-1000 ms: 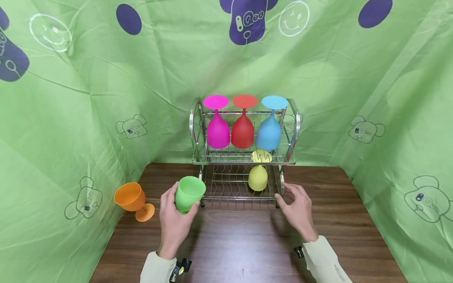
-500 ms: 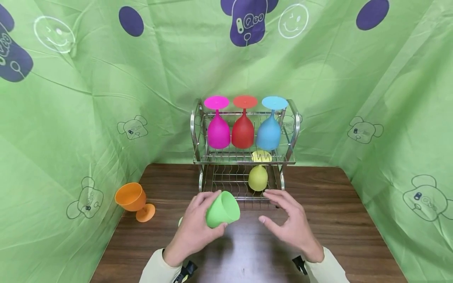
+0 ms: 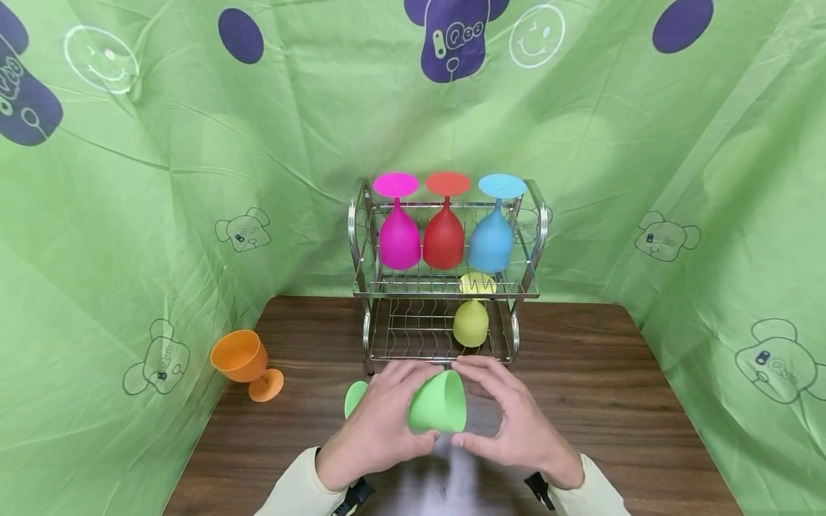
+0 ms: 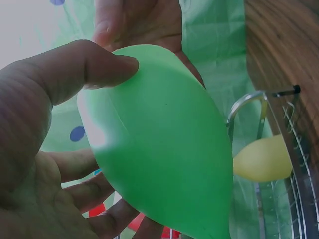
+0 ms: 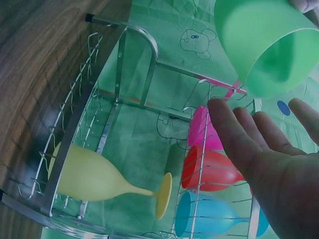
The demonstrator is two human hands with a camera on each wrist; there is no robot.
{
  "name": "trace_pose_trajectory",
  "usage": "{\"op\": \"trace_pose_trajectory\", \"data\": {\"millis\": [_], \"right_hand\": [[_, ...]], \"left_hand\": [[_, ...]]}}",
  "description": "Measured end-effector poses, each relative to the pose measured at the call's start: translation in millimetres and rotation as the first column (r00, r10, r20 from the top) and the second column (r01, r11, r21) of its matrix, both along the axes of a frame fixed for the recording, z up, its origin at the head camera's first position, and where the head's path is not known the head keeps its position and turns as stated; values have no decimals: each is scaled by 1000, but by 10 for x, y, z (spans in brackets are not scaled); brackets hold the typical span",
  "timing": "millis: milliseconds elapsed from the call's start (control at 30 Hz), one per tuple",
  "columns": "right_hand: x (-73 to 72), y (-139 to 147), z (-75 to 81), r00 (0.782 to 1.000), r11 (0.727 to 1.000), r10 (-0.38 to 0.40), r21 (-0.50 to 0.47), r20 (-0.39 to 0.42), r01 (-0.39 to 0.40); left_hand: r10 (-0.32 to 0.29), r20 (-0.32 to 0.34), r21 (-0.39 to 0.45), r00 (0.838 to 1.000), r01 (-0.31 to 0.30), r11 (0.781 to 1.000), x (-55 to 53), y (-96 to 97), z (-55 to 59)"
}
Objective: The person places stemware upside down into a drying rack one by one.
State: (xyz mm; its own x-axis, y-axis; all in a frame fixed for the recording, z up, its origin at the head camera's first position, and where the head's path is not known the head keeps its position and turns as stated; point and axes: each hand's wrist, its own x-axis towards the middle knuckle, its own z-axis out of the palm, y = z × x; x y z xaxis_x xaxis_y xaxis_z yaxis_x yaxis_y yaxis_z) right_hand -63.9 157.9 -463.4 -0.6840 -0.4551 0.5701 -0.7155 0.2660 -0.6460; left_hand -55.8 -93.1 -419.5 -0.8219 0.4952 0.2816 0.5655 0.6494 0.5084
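A green plastic goblet [image 3: 434,403] lies tipped sideways in the air in front of the rack, its mouth toward the right. My left hand [image 3: 386,424] holds it round the bowl; in the left wrist view the thumb presses near the rim and several fingers lie behind. The stem is hidden behind that hand in the head view, while part of the foot shows at its left. Facing the mouth, my right hand [image 3: 519,416] has thumb and fingers spread. In the right wrist view its fingers [image 5: 232,132] appear apart from the green bowl [image 5: 264,45].
Behind the hands stands a two-tier wire dish rack [image 3: 419,294]. Upside down on top are pink [image 3: 399,240], red [image 3: 443,240] and blue [image 3: 490,244] goblets; a yellow goblet [image 3: 471,324] is below. An orange goblet [image 3: 239,356] stands upright on the table at left.
My left hand has carried the green goblet rightward and turned it from mouth-up to sideways. The right hand has left the rack's right side and come left toward the goblet's mouth.
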Motion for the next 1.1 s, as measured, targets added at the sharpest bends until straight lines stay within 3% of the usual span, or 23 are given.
{"op": "trace_pose_trajectory", "data": {"millis": [267,700,800,900,1000,1067,1100], "right_hand": [[34,-34,-35,1000,1000,10,-30,-6,-10],[83,-32,-23,999,999,-16,-43,28,17],[94,-21,-14,999,997,-25,-68,37,27],[100,-8,-9,998,994,-42,-97,49,47],[101,5,-3,995,990,-64,-121,77,73],[99,13,-3,990,987,-79,-132,113,94],[95,13,-5,988,985,-82,-142,130,100]], "left_hand": [[-41,-3,-9,999,41,999,20,63,-18],[-47,-11,-54,999,46,997,20,65,0],[-35,-2,-27,999,34,999,23,64,-8],[9,14,66,1000,-10,998,43,53,-35],[95,56,228,994,-106,968,101,46,-72],[154,96,357,983,-178,917,152,50,-98],[175,135,427,975,-217,878,181,54,-110]]}}
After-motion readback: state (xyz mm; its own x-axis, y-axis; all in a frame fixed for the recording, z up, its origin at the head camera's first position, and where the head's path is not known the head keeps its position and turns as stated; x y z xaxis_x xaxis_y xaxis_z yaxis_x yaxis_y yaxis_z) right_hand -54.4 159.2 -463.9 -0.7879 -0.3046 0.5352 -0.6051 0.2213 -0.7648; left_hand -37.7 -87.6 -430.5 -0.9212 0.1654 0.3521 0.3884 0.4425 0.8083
